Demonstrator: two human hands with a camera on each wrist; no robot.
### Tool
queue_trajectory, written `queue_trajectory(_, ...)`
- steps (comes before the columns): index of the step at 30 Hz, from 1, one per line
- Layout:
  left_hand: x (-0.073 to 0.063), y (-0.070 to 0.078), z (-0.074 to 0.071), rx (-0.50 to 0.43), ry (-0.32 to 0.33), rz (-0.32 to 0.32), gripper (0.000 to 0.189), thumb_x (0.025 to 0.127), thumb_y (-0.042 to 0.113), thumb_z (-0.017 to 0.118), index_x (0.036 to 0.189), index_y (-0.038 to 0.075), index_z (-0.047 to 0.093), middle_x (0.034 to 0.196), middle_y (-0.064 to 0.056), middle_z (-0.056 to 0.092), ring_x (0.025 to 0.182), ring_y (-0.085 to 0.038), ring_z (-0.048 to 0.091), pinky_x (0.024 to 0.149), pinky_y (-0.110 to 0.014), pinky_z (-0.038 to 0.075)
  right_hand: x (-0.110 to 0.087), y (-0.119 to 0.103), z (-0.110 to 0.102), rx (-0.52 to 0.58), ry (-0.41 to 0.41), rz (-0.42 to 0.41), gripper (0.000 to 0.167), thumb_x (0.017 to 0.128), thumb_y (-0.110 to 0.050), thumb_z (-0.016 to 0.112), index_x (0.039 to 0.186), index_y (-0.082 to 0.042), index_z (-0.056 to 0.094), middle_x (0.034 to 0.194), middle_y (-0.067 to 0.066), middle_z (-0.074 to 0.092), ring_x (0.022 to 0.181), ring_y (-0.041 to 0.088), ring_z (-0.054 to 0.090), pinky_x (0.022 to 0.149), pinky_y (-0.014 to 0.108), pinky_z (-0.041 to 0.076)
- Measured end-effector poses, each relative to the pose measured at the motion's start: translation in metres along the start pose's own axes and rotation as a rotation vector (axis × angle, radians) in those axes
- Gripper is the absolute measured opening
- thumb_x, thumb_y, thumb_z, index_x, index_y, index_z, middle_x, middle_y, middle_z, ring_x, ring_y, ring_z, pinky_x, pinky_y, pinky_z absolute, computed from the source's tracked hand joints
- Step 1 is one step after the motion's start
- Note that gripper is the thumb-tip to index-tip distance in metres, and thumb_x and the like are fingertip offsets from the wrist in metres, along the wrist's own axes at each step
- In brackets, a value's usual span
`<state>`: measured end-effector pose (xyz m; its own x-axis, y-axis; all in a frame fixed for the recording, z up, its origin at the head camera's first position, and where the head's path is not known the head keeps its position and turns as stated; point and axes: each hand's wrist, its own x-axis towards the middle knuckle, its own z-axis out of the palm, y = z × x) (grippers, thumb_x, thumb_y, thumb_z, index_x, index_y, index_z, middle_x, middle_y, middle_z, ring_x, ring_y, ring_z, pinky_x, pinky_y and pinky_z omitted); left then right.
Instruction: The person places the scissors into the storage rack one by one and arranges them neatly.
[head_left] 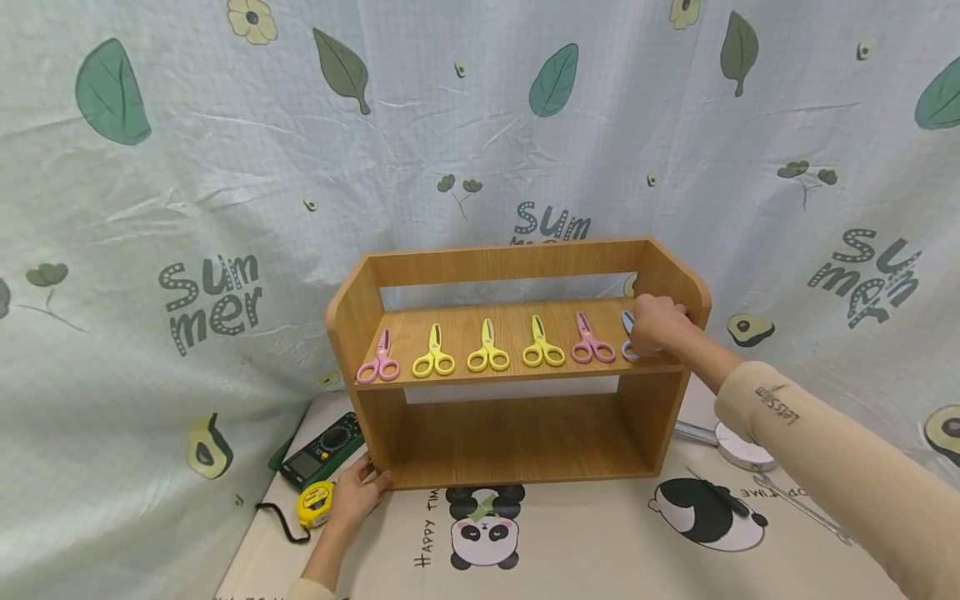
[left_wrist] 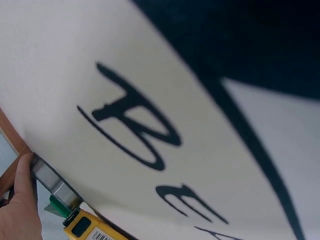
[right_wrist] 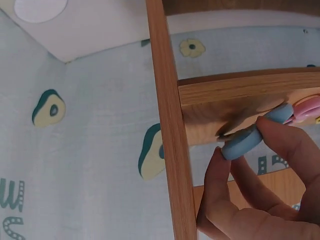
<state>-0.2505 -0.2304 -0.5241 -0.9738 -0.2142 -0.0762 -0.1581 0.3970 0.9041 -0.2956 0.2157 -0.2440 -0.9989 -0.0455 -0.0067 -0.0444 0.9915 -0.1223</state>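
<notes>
Fingers of the left hand (head_left: 352, 497) curl against the bottom left corner of the wooden shelf unit (head_left: 510, 275), touching its base without closing round anything; the left wrist view shows only a thumb on that edge. Just left of the same corner lie a yellow tape measure (head_left: 314, 503) and, behind it, a green multimeter (head_left: 321, 448). In front of the shelf unit, the tablecloth (head_left: 600, 542) carries 2 panda prints, and to the right of the unit rest a round white object (head_left: 742, 448) and a metal wrench (head_left: 798, 504).

Farther back, on the upper board of the shelf unit, the right hand (head_left: 660, 329) pinches the blue scissors (head_left: 628, 336) by their handle rings, thumb below and fingers over them, as the right wrist view shows. These scissors lie at the right end of the board, beside the unit's right wall. Left of them along the board sit 5 more pairs: pink (head_left: 591, 340), yellow (head_left: 542, 343), yellow (head_left: 488, 348), yellow (head_left: 434, 353) and pink (head_left: 380, 358).

Behind the unit hangs a leaf-printed cloth backdrop (head_left: 225, 208).
</notes>
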Motion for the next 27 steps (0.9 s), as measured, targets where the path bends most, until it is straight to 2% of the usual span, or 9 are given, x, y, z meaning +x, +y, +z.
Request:
queue_trajectory(5,-0.001,0.0,0.0,-0.001,0.008,0.009,0.063,0.102,0.009,0.059,0.158,-0.005,0.035,0.154,-0.036,0.044,0.136,-0.051,0.054,0.096,-0.048,0.063,0.005,-0.002,0.0,-0.055,-0.036,0.013,0.023,0.072,0.001,0.072,0.086,0.005,0.054,0.085,0.017,0.05,0.083,0.033,0.051,0.078,0.047,0.05)
queue_trajectory(10,-0.001,-0.001,0.001,-0.008,0.012,0.016,0.062,0.101,0.008,0.06,0.157,-0.005,0.036,0.153,-0.036,0.045,0.134,-0.05,0.056,0.095,-0.047,0.064,0.011,-0.001,0.001,-0.099,-0.063,0.02,0.022,0.067,0.006,0.071,0.079,0.002,0.052,0.079,0.013,0.048,0.073,0.028,0.052,0.061,0.031,0.049)
queue_trajectory(14,-0.001,-0.002,0.0,-0.012,0.009,0.019,0.062,0.101,0.008,0.059,0.158,-0.005,0.036,0.153,-0.036,0.045,0.135,-0.05,0.056,0.096,-0.048,0.063,0.014,0.001,0.002,-0.074,-0.087,0.014,0.021,0.066,0.008,0.069,0.074,-0.001,0.052,0.076,0.011,0.047,0.069,0.025,0.05,0.049,0.024,0.045)
queue_trajectory(21,0.001,-0.002,-0.001,0.001,0.01,0.024,0.063,0.101,0.009,0.059,0.158,-0.005,0.035,0.153,-0.036,0.045,0.136,-0.051,0.054,0.095,-0.047,0.064,0.017,0.001,0.001,-0.055,-0.126,0.018,0.02,0.067,0.008,0.069,0.071,-0.002,0.052,0.075,0.008,0.046,0.067,0.021,0.047,0.048,0.019,0.04)
queue_trajectory(27,0.0,-0.003,0.0,0.001,0.008,0.027,0.063,0.101,0.009,0.059,0.158,-0.005,0.035,0.154,-0.035,0.045,0.136,-0.051,0.054,0.094,-0.047,0.064,0.017,0.0,-0.001,-0.092,-0.148,0.014,0.022,0.065,0.006,0.074,0.072,-0.001,0.055,0.077,0.008,0.048,0.069,0.021,0.05,0.05,0.019,0.044)
